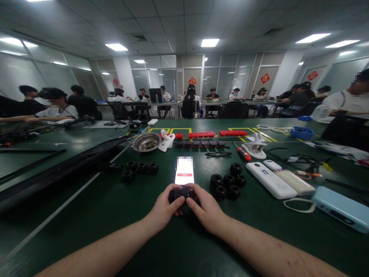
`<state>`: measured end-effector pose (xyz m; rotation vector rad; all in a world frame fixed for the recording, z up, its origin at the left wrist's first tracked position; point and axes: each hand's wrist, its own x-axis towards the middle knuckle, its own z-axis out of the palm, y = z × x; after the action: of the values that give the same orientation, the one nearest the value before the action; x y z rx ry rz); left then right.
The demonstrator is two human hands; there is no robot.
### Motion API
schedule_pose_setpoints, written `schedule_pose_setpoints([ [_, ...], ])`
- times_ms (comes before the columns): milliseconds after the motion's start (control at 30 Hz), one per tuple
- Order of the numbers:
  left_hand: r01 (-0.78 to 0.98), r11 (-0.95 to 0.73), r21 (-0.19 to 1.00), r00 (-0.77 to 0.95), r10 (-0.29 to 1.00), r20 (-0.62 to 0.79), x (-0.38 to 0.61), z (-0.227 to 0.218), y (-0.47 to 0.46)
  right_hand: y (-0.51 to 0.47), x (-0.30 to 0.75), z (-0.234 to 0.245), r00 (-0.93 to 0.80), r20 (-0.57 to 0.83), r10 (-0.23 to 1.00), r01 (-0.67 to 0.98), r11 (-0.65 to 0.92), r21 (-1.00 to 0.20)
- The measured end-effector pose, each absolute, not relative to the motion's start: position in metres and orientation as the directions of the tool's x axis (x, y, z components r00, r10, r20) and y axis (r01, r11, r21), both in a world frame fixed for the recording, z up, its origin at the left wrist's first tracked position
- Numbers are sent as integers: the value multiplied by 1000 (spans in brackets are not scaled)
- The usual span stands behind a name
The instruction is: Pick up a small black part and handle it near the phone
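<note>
Both my hands meet low in the middle of the view around a small black plastic part [182,193], whose exact kind I cannot make out. My left hand [166,203] wraps its left end, with the thumb on the near face. On the other end, my right hand [206,207] is closed, its thumb close to the left one. Just beyond the fingers lies a phone [184,179] with a lit screen. Several black knobbly wheels [229,180] cluster to the right of my right hand. More black wheels [142,167] lie to the left, apart from my left hand.
Farther back are a metal bowl [147,142] with small parts, red plastic strips [201,134], a black strip of parts [201,144] and a screwdriver [244,154]. Power banks [271,180] and a light-blue box [341,207] lie right. A long black panel [63,173] lies left. People sit beyond.
</note>
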<state>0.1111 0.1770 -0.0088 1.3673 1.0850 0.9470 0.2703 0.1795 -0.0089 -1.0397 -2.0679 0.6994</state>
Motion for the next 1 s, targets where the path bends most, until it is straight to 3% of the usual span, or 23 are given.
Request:
schedule_pose_setpoints([
  [100,68,2,998,278,960,-21,110,-12,177,178,271,-6,-447,321,835,482,527,-700],
  [300,64,76,995,283,955,-91,109,-11,179,175,269,-6,-495,452,742,437,662,-609],
  [567,43,62,997,247,967,-71,110,-10,178,178,270,-8,-417,333,846,551,526,-648],
  [833,25,137,990,234,962,-139,110,-7,181,174,270,-4,-509,470,721,455,689,-565],
  [1000,55,95,994,219,970,-105,111,-6,177,175,270,-6,-410,389,825,519,562,-644],
])
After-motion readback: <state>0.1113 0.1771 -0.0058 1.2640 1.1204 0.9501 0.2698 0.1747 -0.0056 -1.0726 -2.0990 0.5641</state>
